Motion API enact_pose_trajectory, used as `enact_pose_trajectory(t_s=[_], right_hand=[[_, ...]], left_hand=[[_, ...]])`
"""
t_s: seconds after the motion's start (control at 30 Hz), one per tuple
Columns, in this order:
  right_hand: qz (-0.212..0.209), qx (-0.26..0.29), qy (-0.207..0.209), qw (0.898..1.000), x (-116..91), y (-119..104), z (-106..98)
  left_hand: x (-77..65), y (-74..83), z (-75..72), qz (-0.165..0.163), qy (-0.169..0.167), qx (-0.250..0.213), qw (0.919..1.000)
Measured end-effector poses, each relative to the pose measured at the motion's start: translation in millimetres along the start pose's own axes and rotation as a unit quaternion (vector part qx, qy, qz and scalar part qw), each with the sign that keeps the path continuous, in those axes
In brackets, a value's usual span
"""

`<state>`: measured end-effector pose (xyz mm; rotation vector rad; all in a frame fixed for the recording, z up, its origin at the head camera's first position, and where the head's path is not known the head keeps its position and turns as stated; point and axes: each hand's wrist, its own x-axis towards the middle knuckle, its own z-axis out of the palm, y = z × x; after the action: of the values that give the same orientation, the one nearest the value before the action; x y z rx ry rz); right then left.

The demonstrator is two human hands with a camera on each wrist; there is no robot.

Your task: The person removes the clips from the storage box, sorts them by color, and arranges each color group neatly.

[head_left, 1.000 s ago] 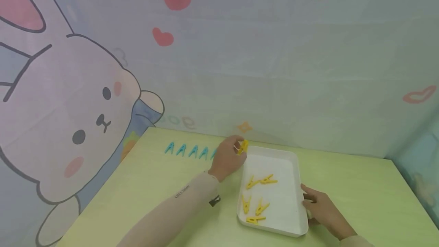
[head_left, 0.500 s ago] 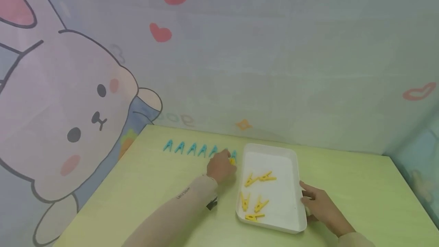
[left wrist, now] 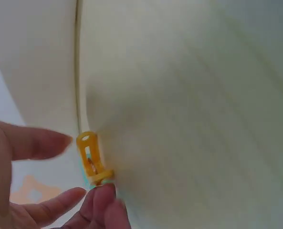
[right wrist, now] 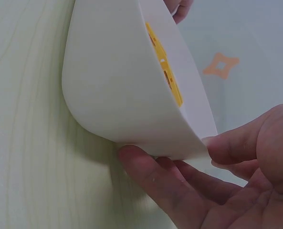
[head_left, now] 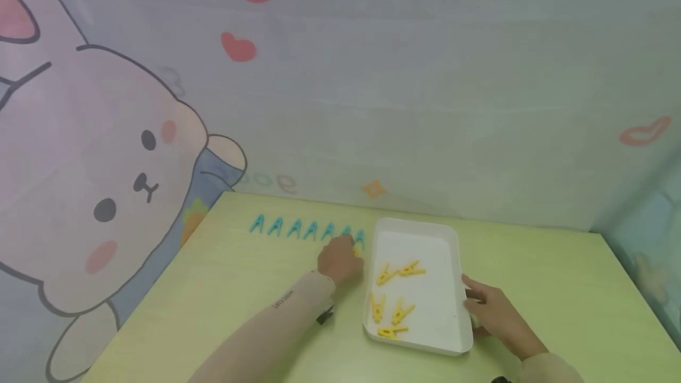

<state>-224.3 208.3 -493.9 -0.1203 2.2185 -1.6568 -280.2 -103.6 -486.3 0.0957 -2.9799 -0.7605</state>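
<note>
In the head view my left hand (head_left: 339, 260) is at the right end of a row of blue clothespins (head_left: 295, 229). Right by its fingertips lies a yellow clothespin (left wrist: 89, 155), mostly hidden by the hand in the head view. The left wrist view shows the thumb a little apart from this clothespin and other fingertips against its lower end. My right hand (head_left: 492, 312) holds the right side of a white tray (head_left: 436, 312), thumb at the rim and fingers against the outer wall. Inside the tray lie several yellow clothespins (head_left: 402, 312).
The light green table (head_left: 537, 276) ends at a cloth backdrop (head_left: 425, 105) printed with a rabbit and hearts. The tray's left wall stands close beside the left hand and the end of the blue row.
My left hand has carried the yellow clothespin from above the tray's far left corner down and left to the blue row, and its thumb now stands apart. The right hand stays on the tray.
</note>
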Motion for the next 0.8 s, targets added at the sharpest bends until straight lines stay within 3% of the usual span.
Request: enact_pose_trajectory(t_s=[0.13,0.2,0.27,0.33,0.4,0.5,0.57,0.8], right_hand=[[-0.001,-0.001,0.001,1.0,-4,-3,2],[-0.001,-0.001,0.003,1.0,-6,-4,2],[0.001,-0.004,0.007,1.0,-7,-4,3],[0.003,-0.008,0.011,1.0,-8,-3,3],[0.005,-0.008,0.013,1.0,-8,-3,4],[0.005,-0.008,0.014,1.0,-9,-4,4],[0.006,-0.005,0.015,1.0,-10,-5,4],[0.006,-0.01,0.019,1.0,-14,-7,4]], left_hand=[[-0.3,1.0,-4.7,0.031,0.019,0.007,0.9993],[-1.3,4.8,-7.1,0.081,0.034,0.0,0.9962],[-3.8,11.1,-9.4,0.15,0.05,0.0,0.9875],[-7.3,19.0,-11.4,0.235,0.066,0.006,0.9697],[-12.5,28.0,-14.5,0.316,0.075,0.011,0.9456],[-19.8,40.8,-19.6,0.404,0.075,0.019,0.9113],[-25.1,47.8,-23.0,0.437,0.061,0.027,0.8971],[-38.7,59.5,-28.8,0.508,0.007,0.063,0.859]])
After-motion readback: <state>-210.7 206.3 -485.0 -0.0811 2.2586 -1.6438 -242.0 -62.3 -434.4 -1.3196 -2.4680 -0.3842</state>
